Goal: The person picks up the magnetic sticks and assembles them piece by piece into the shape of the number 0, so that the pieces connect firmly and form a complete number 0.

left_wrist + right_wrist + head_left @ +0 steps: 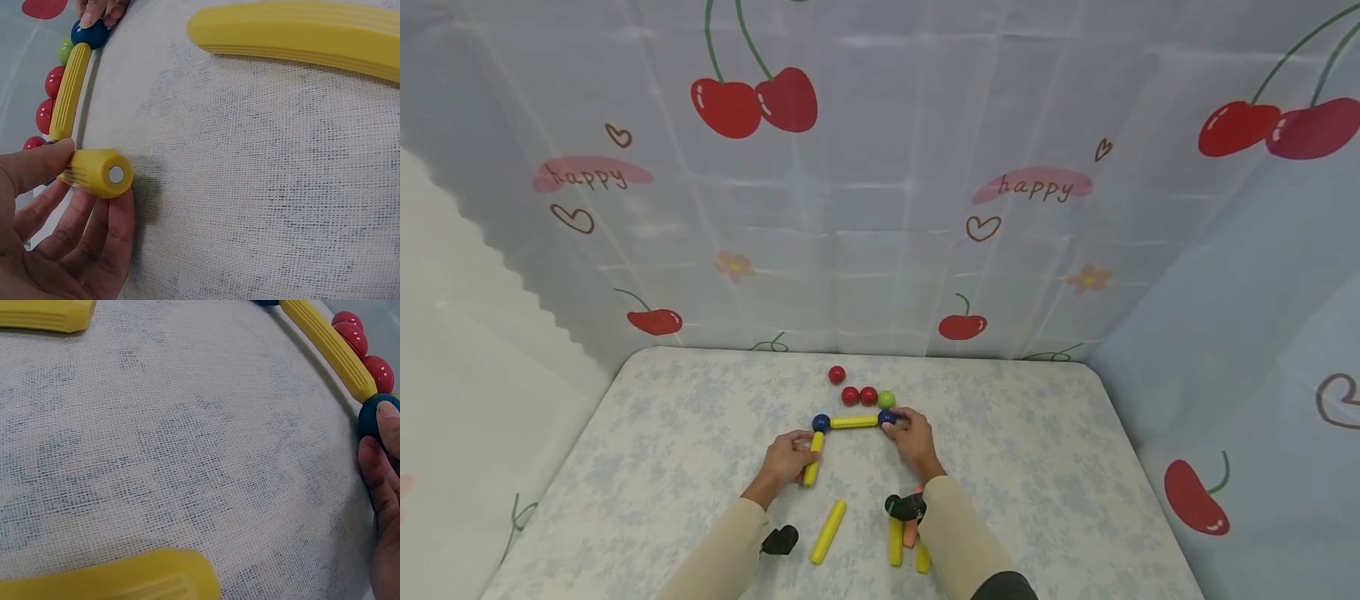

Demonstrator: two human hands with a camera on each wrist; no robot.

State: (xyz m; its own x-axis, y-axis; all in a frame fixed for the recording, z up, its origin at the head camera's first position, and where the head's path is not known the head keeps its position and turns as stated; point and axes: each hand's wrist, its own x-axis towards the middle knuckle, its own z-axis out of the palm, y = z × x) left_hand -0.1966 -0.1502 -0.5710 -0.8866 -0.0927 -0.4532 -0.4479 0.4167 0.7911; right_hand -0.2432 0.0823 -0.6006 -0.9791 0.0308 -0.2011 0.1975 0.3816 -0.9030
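My left hand [784, 462] grips a yellow magnetic rod [812, 468] between thumb and fingers. That rod's far end meets a blue ball [822, 423], and its free end shows a silver magnet disc [116, 174] in the left wrist view. From the same ball a second yellow rod [854, 422] runs right to another blue ball [887, 417]. This right-hand ball is pinched by thumb and fingers of my right hand [917, 443]. Seen from the right wrist, the ball [371, 419] sits at the rod's end, partly covered by the thumb [389, 424].
Behind the joined rods lie a green ball [887, 399] and several red balls [859, 396]. A loose yellow rod [829, 532] lies between the forearms. Beside the right sleeve are more yellow rods [896, 543] and an orange rod [911, 534], partly hidden. A patterned curtain [880, 275] stands behind the table.
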